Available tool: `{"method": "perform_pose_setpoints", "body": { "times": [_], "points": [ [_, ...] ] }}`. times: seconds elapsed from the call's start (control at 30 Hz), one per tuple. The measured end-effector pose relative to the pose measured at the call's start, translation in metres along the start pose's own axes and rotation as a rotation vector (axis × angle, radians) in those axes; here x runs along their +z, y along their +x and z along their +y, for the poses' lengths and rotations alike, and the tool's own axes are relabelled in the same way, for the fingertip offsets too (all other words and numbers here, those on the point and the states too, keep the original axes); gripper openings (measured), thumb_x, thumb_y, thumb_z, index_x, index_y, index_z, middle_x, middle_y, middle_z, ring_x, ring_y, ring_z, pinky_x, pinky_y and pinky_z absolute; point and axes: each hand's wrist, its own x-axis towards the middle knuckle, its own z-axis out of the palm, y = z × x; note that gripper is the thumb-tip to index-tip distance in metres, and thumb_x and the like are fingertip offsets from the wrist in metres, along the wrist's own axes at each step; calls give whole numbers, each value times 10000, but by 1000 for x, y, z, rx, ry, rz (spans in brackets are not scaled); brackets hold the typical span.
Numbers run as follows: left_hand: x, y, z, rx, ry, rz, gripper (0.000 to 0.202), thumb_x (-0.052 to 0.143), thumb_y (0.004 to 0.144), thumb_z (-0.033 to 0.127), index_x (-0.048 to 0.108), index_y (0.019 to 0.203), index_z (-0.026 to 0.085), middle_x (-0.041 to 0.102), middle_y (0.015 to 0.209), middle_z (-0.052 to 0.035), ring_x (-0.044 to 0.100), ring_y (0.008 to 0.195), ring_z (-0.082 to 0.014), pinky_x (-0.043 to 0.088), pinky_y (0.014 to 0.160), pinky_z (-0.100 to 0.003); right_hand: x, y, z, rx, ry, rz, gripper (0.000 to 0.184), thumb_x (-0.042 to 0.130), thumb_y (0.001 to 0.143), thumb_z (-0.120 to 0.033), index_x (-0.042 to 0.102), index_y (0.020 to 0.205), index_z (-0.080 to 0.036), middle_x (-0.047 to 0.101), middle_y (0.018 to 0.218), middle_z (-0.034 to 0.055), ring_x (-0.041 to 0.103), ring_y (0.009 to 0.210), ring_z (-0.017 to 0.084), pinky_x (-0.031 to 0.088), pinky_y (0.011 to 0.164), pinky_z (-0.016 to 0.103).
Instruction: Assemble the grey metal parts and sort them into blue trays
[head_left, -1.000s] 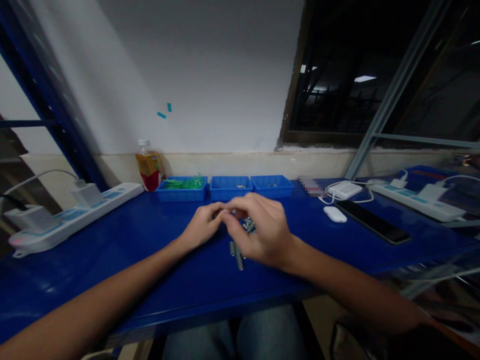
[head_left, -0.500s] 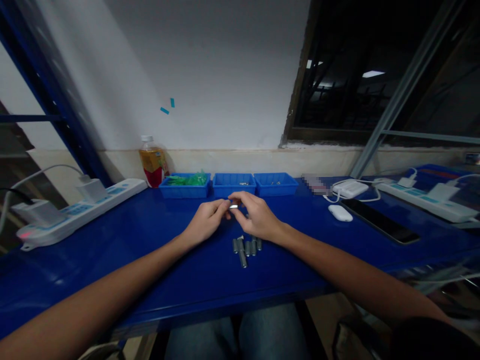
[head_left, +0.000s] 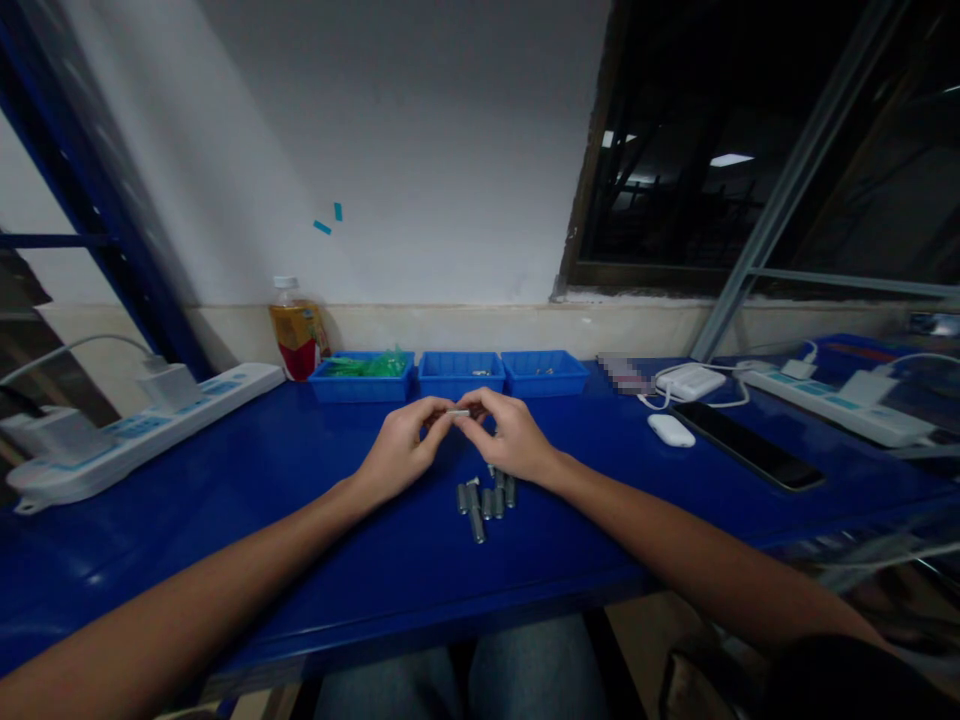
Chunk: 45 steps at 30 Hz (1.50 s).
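A small silvery metal cylinder [head_left: 458,412] is pinched between my two hands above the table. At its left end, the fingertips of my left hand [head_left: 403,447] are closed. My right hand [head_left: 510,433] grips the other end between thumb and fingers. The fingers hide most of the piece, so its ends do not show. Just below my right hand, several grey metal cylinders [head_left: 478,526] lie close together on the table, one seemingly with a small screw-like piece at its top.
Along the wall stand three blue bins: one with green plastic [head_left: 361,388], a middle one [head_left: 461,382] and a right one [head_left: 545,380] with small metal parts. A drink bottle [head_left: 294,335], power strips [head_left: 161,430], a white case [head_left: 671,430] and a phone [head_left: 748,446] lie around.
Both hands stay together at the metal cylinder; it now looks duller and tilted slightly differently. The left fingers have shifted a little. The whole view has moved slightly.
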Motion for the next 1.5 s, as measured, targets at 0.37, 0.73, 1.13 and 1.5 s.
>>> {"method": "perform_pose_setpoints", "body": {
  "times": [0.37, 0.73, 1.13, 1.5],
  "points": [
    [1, -1, -6, -88, -47, -97, 306, 353, 910, 392, 557, 950, 168, 622, 758, -9, 578, 691, -152, 426, 651, -244, -5, 2, 8, -10, -151, -29, 140, 475, 884, -242, 581, 916, -157, 595, 791, 41, 560, 743, 143, 437, 723, 276],
    [0, 0, -5, -57, -13, -109, 273, 404, 887, 380, 550, 980, 170, 616, 723, 4, 560, 630, -140, 386, 589, -230, -5, 0, 8, -15, -131, -75, 132, 554, 822, -236, 545, 927, -157, 557, 795, 25, 528, 722, 132, 425, 679, 255],
    [-9, -1, -4, 4, 177, -513, 451, 507, 790, 570, 609, 1072, 233, 590, 1098, -64, 511, 1031, -257, 366, 886, -403, -22, 50, 57, 207, -564, 144, 275, 551, 824, -404, 633, 877, -147, 610, 849, 90, 527, 875, 221, 392, 812, 333],
    [-8, 0, -9, 115, 250, -505, 288, 347, 924, 241, 577, 1096, 224, 611, 1021, -55, 534, 994, -195, 376, 873, -345, -20, 30, 47, 194, -484, 73, 213, 500, 861, -331, 637, 839, -169, 616, 829, 64, 523, 853, 193, 373, 817, 321]
  ]
}}
